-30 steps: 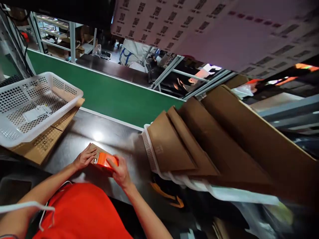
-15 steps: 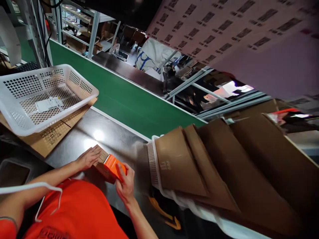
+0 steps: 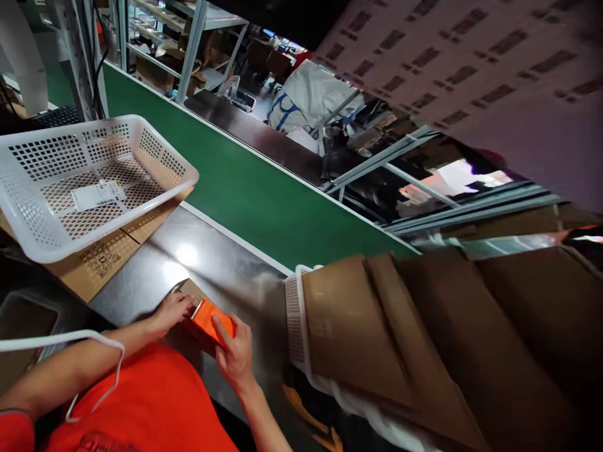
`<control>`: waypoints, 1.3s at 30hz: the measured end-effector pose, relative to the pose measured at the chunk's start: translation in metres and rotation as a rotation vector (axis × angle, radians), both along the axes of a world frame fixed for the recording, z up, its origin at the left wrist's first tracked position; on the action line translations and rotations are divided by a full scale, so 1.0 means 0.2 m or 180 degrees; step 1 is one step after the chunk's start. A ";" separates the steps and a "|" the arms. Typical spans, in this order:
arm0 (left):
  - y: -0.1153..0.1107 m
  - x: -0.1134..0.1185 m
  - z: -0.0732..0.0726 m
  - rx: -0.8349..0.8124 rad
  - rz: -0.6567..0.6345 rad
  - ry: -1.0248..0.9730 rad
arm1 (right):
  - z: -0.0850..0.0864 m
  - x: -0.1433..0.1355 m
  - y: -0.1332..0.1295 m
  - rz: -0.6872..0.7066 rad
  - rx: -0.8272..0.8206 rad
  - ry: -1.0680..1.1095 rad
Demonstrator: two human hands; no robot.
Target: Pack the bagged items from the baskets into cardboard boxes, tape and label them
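In the head view, my right hand (image 3: 237,353) grips an orange tape dispenser (image 3: 213,320), its thumb lying along the top. The dispenser's metal edge rests against a small brown cardboard box (image 3: 189,287) on the steel table, close to my body. My left hand (image 3: 171,312) is closed on the box's near side, its bent fingertips right beside the metal edge. The hands and the dispenser cover much of the box.
At left a white perforated basket (image 3: 164,193) with a printed label (image 3: 98,195) sits on flat cardboard (image 3: 104,257). A green conveyor belt (image 3: 254,188) runs behind the table. Upright cardboard sheets (image 3: 353,326) stand in a white basket (image 3: 294,320) at right.
My left hand's fingers have drawn from lying flat on the box to bent at the dispenser's edge. The dispenser has shifted slightly left over the box. The camera view has turned a little.
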State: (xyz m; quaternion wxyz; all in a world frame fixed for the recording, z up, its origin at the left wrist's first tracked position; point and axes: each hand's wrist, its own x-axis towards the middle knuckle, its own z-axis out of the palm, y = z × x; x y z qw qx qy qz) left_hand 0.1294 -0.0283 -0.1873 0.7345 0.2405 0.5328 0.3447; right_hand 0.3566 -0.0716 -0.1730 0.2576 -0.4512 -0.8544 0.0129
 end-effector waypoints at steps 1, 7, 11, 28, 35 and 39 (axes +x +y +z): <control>0.00 0.01 0.01 -0.0095 -0.0038 -0.0127 | 0.01 0.00 0.00 0.0049 -0.0061 -0.0049; 0.03 0.06 -0.02 -0.0409 -0.0045 0.0080 | 0.13 0.08 0.08 0.0617 -0.0971 -0.0298; 0.11 -0.02 -0.05 -0.0257 0.0091 0.0717 | 0.22 0.13 0.11 0.0600 -0.1837 -0.0692; 0.22 -0.23 -0.29 -0.0052 -0.0428 0.2362 | 0.25 -0.09 0.23 0.0088 -0.1999 -0.1797; 0.20 -0.23 -0.29 0.0275 -0.0913 0.2856 | 0.22 -0.08 0.22 0.0091 -0.1773 -0.1580; 0.31 -0.20 -0.22 0.0270 -0.1089 0.2910 | 0.24 -0.09 0.21 0.0079 -0.1683 -0.1494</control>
